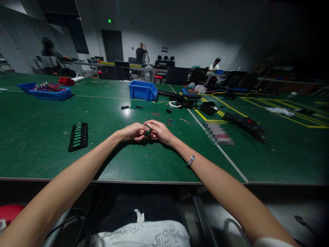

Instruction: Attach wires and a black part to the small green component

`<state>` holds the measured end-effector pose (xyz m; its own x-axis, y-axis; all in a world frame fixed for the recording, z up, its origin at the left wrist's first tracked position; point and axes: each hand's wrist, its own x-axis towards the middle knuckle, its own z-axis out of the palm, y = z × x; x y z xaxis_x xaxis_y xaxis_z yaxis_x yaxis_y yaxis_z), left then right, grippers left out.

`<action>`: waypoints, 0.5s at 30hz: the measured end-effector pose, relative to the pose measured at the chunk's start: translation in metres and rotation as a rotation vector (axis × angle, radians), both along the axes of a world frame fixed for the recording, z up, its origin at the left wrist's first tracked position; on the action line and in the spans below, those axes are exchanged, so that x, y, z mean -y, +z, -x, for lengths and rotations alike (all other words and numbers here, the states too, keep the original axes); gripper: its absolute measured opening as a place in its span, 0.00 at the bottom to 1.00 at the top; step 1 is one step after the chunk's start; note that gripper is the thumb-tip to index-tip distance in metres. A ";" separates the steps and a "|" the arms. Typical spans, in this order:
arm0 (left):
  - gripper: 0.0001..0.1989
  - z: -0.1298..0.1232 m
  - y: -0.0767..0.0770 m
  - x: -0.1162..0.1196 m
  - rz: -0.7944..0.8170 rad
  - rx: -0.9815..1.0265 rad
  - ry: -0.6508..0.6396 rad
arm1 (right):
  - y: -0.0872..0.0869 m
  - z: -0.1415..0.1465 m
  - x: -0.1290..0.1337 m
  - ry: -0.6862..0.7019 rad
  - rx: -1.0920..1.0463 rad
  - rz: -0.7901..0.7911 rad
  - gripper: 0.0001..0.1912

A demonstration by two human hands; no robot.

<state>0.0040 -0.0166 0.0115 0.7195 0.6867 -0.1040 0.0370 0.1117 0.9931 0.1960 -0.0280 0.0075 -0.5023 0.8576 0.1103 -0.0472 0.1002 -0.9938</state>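
My left hand and my right hand meet above the green table, fingers closed around one small green-and-black part. It looks like a little circuit board in a black holder, though the fingers cover much of it. Left of my hands lies a black rack with a row of green boards in it. Beyond my hands are two thin black strips, short red and blue wires and a small black piece.
A blue bin stands beyond my hands. At the far left, a blue tray holds many coloured wires. A black power tool lies on the right near a pixelated patch. People sit and stand in the background.
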 end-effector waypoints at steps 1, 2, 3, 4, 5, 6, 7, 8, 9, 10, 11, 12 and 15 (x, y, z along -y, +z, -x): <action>0.16 -0.001 -0.001 0.000 -0.002 0.006 0.012 | 0.000 0.000 0.000 -0.004 -0.004 -0.009 0.18; 0.16 -0.001 -0.001 0.000 -0.004 0.012 0.023 | 0.000 0.000 0.000 -0.008 -0.003 -0.019 0.19; 0.16 -0.002 -0.002 0.000 -0.007 0.015 0.034 | 0.001 0.000 0.000 -0.012 0.006 -0.028 0.19; 0.16 -0.002 -0.002 0.000 -0.010 0.016 0.047 | 0.001 0.000 0.000 -0.016 0.021 -0.038 0.19; 0.16 -0.003 -0.002 0.001 -0.013 0.015 0.060 | 0.002 0.000 0.001 -0.020 0.039 -0.048 0.20; 0.15 -0.004 -0.002 0.001 -0.013 0.016 0.076 | 0.002 0.000 0.001 -0.022 0.058 -0.058 0.20; 0.15 -0.004 -0.002 0.002 -0.010 0.018 0.096 | 0.003 -0.001 0.002 -0.022 0.074 -0.070 0.20; 0.16 -0.005 -0.003 0.002 -0.005 0.022 0.121 | 0.003 -0.001 0.003 -0.021 0.089 -0.083 0.21; 0.16 -0.005 -0.003 0.002 0.000 0.026 0.145 | 0.004 -0.001 0.003 -0.018 0.101 -0.098 0.21; 0.18 -0.006 -0.003 0.003 -0.001 0.028 0.162 | 0.004 -0.001 0.004 -0.017 0.113 -0.111 0.22; 0.19 -0.006 -0.003 0.003 -0.008 0.026 0.172 | 0.004 -0.001 0.005 -0.014 0.126 -0.121 0.23; 0.21 -0.006 -0.003 0.003 -0.020 0.021 0.173 | 0.004 0.000 0.005 -0.008 0.140 -0.127 0.23; 0.23 -0.005 -0.004 0.002 -0.059 -0.006 0.136 | 0.004 0.000 0.005 0.028 0.168 -0.140 0.23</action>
